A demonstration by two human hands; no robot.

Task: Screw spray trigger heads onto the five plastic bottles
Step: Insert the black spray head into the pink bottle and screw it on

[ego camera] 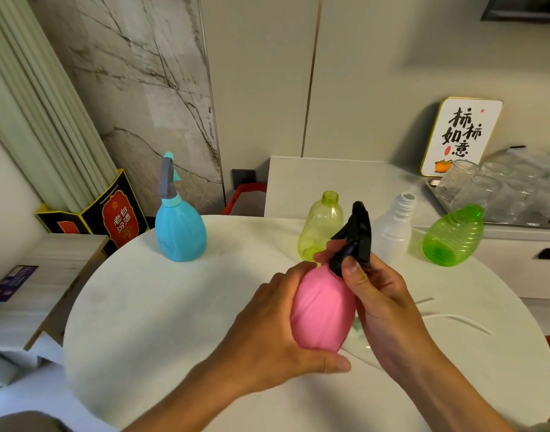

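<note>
Five plastic bottles show over the round white table. Held above its middle, the pink bottle is wrapped by the left hand, fingers closed around its body. The right hand pinches the black trigger head seated on the pink bottle's neck, thumb and fingers closed on its collar. Behind stand a blue bottle with a grey trigger head fitted, then a yellow-green bottle, a white bottle and a tilted green bottle, all three open-necked.
</note>
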